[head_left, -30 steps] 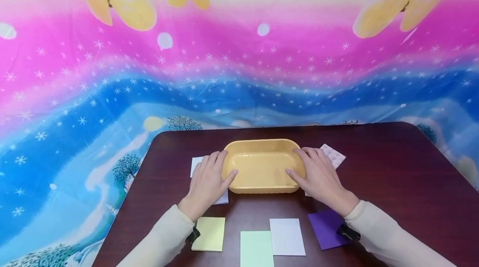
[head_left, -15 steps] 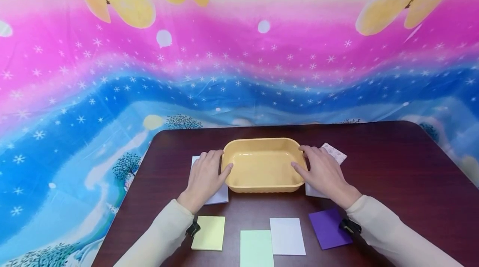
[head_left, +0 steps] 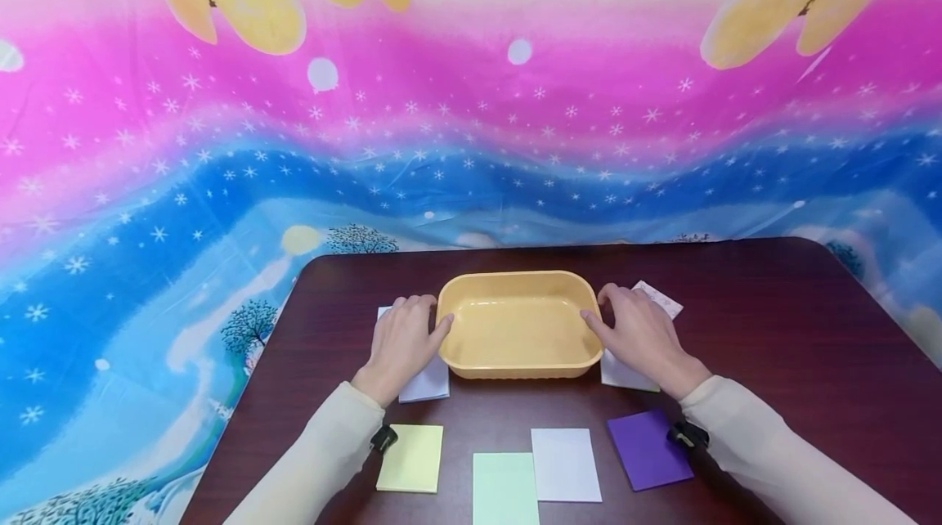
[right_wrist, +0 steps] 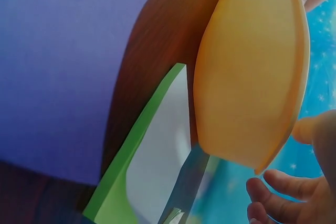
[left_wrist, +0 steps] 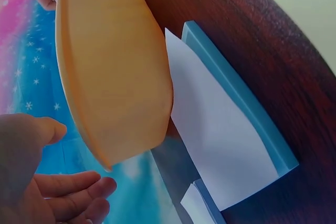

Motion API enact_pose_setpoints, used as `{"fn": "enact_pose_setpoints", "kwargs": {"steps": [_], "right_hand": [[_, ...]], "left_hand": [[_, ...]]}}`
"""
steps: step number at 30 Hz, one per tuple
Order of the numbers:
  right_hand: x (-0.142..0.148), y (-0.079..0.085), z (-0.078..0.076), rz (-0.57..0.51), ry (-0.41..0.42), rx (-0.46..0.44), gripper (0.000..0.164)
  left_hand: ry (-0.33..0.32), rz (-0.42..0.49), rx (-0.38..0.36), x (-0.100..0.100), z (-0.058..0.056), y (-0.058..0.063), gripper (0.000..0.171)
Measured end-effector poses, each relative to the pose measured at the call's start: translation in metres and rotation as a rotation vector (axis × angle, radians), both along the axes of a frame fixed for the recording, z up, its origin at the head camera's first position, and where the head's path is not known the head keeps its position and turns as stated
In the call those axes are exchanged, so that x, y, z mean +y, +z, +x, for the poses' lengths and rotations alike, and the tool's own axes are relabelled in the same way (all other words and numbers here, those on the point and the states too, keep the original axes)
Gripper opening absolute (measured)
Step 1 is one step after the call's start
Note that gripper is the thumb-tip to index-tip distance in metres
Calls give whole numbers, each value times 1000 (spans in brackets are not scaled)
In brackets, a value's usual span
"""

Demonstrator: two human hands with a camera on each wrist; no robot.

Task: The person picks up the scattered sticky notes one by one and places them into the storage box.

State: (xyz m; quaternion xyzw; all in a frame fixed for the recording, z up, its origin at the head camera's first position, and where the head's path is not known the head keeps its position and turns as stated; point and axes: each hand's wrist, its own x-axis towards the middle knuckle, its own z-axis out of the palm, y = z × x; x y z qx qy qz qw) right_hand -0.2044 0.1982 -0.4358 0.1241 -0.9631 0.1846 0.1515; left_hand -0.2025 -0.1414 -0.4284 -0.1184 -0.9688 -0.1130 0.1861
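Note:
A yellow oblong plastic tray (head_left: 518,329) with a raised rim stands on the dark wooden table (head_left: 515,406). My left hand (head_left: 402,345) is at its left end, thumb and fingers parted around the rim. In the left wrist view a gap shows between those fingers and the tray. At the opposite end my right hand (head_left: 643,338) is in a like pose, fingertips close to the rim in the right wrist view. Below the left hand lies a white-topped pad with a teal edge (left_wrist: 241,98). A white-topped pad with a green edge (right_wrist: 157,108) lies beneath the right hand.
Nearer the front lie a pale yellow pad (head_left: 410,459), a mint green pad (head_left: 504,488), a white pad (head_left: 565,464) and a purple pad (head_left: 648,450). A patterned paper square (head_left: 660,298) shows behind the right hand. A printed cloth (head_left: 471,141) hangs beyond the table.
Both hands have eased outward from the tray, and the thumbs have drawn back from inside it to its rim. More of the pads beneath the hands shows. The tray stays put.

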Motion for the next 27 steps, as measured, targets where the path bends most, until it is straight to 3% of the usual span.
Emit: {"fn": "enact_pose_setpoints", "kwargs": {"steps": [8, 17, 27], "right_hand": [[1, -2, -2, 19, 0, 0, 27], [0, -4, -3, 40, -15, -66, 23], [-3, -2, -2, 32, -17, -74, 21]], "left_hand": [[6, -17, -25, -2, -2, 0, 39], [1, -25, -57, -2, -3, -4, 26], [7, -45, -76, -1, -4, -6, 25]]}}
